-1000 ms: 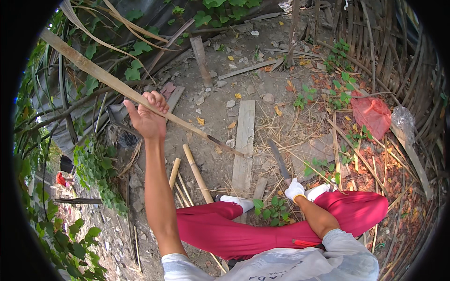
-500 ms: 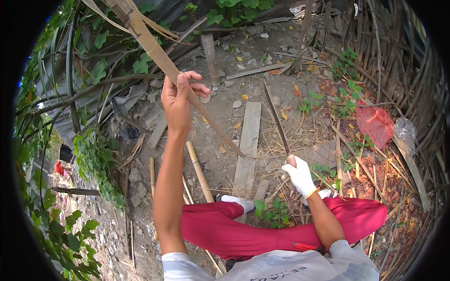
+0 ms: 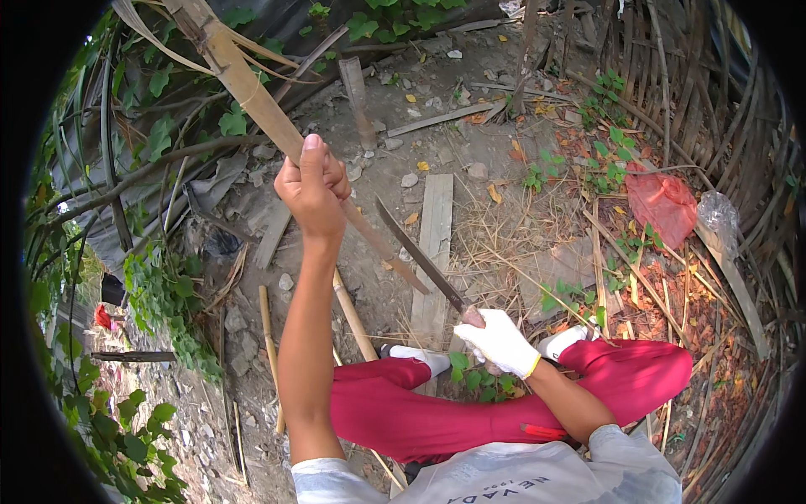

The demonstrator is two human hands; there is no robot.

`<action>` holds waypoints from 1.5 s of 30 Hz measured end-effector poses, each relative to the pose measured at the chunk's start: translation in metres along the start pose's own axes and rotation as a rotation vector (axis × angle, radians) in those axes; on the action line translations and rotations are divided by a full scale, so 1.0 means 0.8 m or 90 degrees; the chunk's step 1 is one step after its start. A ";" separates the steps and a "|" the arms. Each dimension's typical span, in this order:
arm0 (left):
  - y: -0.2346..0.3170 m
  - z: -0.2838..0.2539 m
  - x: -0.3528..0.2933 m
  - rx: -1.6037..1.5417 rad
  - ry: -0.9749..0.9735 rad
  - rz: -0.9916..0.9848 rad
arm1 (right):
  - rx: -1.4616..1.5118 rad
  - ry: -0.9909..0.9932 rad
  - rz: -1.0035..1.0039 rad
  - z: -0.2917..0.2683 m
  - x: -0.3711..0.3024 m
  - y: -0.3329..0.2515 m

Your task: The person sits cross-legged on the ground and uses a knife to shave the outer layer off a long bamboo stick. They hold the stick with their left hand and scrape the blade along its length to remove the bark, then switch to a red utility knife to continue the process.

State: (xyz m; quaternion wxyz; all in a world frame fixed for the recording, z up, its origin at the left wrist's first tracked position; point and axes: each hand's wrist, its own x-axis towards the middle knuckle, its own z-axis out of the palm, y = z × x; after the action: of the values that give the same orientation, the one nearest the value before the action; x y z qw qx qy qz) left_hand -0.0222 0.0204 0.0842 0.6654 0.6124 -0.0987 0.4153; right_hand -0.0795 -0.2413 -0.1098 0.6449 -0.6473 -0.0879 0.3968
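Note:
My bare left hand [image 3: 314,186] is closed around a long split bamboo strip [image 3: 262,102], which slants from the top left down toward the middle. Loose peeled fibres hang from the strip's upper end. In a white glove, my right hand [image 3: 497,339] grips the handle of a machete [image 3: 425,267]. The dark blade points up and to the left, its edge close to the lower end of the bamboo strip. Whether blade and strip touch I cannot tell. Beneath them a flat wooden board [image 3: 434,227] lies on the dirt.
Bamboo poles [image 3: 353,316] lie by my left foot. A short wooden stake [image 3: 357,105] stands farther off. On the right are a red plastic bag [image 3: 660,202], dry leaves and a fence of sticks [image 3: 705,92]. Leafy vines [image 3: 164,311] grow on the left.
My right hand has moved left and down, and the machete now tilts more to the left, nearer the strip. My left fingers have closed around the bamboo strip.

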 end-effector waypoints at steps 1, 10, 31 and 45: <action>0.001 0.004 -0.004 0.014 0.013 0.014 | 0.020 -0.025 0.042 0.006 -0.002 -0.008; 0.006 -0.001 -0.014 0.037 0.066 0.045 | 0.072 0.031 -0.188 0.026 0.001 -0.082; 0.010 -0.028 -0.018 0.112 0.208 0.080 | -0.262 -0.033 0.000 0.027 0.004 0.009; 0.003 0.001 -0.026 0.158 0.173 0.084 | -0.223 0.250 -0.283 0.031 0.039 0.040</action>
State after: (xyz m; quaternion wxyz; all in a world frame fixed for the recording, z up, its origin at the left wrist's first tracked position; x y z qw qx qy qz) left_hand -0.0364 0.0104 0.0731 0.5630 0.6204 0.0042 0.5460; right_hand -0.0867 -0.2081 -0.1474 0.5991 -0.7773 -0.1675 0.0934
